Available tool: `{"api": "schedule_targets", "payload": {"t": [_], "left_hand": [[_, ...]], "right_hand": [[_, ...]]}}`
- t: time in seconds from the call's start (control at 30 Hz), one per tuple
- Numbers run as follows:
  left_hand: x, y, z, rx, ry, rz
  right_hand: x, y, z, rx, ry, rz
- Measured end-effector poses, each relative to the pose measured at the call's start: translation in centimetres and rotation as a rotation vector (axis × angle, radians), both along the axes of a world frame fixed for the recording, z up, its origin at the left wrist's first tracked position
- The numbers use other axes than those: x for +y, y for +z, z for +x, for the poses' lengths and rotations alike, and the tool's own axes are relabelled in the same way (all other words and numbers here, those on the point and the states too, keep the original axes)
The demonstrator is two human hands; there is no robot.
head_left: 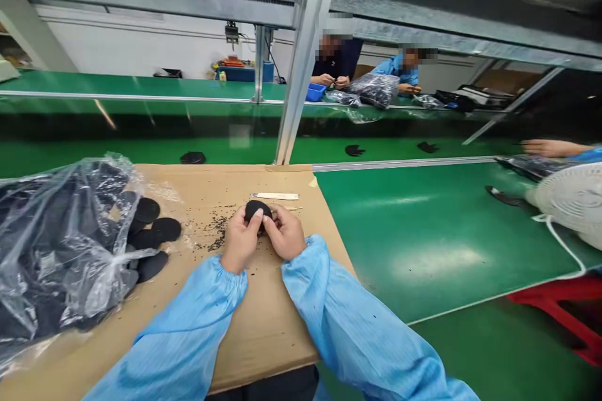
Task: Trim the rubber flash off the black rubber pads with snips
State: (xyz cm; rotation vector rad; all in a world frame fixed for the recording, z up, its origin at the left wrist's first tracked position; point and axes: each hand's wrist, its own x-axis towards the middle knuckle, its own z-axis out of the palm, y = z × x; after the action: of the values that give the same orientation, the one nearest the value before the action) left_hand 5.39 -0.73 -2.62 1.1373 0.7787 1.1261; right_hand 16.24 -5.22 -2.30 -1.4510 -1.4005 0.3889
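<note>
Both my hands hold a black rounded foam-like piece (256, 210) over a cardboard sheet (286, 319). My left hand (241, 238) pinches its lower left side, and my right hand (285, 232) grips its right side. Black crumbs (214, 229) lie scattered on the cardboard beside my left hand. A pale flat stick (275, 196) lies just beyond the piece. Left of my hands are several flat black discs (157, 230), partly under a clear plastic bag (61, 244) stuffed with more black pieces. Light blue sleeves cover both my forearms.
The cardboard lies on a green workbench (423, 244). A white fan (571, 200) and another person's arm (550, 148) are at the right, with a red stool (559, 307) below. Beyond a metal upright (305, 56), two co-workers (367, 66) sit at a far bench.
</note>
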Motion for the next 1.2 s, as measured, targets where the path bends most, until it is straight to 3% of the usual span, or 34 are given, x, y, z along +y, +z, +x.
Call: {"api": "schedule_targets", "payload": {"t": [0.17,0.27,0.37,0.47,0.57,0.73,0.9,1.07,1.2], "left_hand": [[-0.3,-0.3,-0.2,0.306,0.094,0.184],[-0.8,0.1,-0.5,0.508,0.148,0.392],[-1.6,0.7,-0.6,0.547,0.149,0.515],[-2.0,1.0,-0.7,0.556,0.161,0.562],[-2.0,0.9,-0.9,0.598,0.158,0.595],[-1.8,0.6,-1.1,0.627,0.061,0.664],[-2.2,0.8,-1.1,0.659,0.109,0.452],[-1.4,0.2,-0.5,0.241,0.069,0.187],[-0.9,-0.5,0.0,0.037,-0.035,0.007]], "right_hand": [[0.2,-0.2,-0.2,-0.035,-0.005,0.042],[0.1,0.2,-0.4,0.007,0.113,0.084],[0.0,0.9,-0.7,0.26,0.254,0.061],[0.2,1.8,-1.5,0.58,0.3,-0.07],[0.6,2.0,-2.6,0.719,0.249,-0.128],[1.0,0.9,-3.4,0.535,0.126,-0.004],[1.0,0.5,-2.1,0.572,0.21,-0.023],[1.8,0.3,-1.6,0.913,0.185,-0.059],[2.0,0.1,-1.9,0.965,0.207,-0.107]]}}
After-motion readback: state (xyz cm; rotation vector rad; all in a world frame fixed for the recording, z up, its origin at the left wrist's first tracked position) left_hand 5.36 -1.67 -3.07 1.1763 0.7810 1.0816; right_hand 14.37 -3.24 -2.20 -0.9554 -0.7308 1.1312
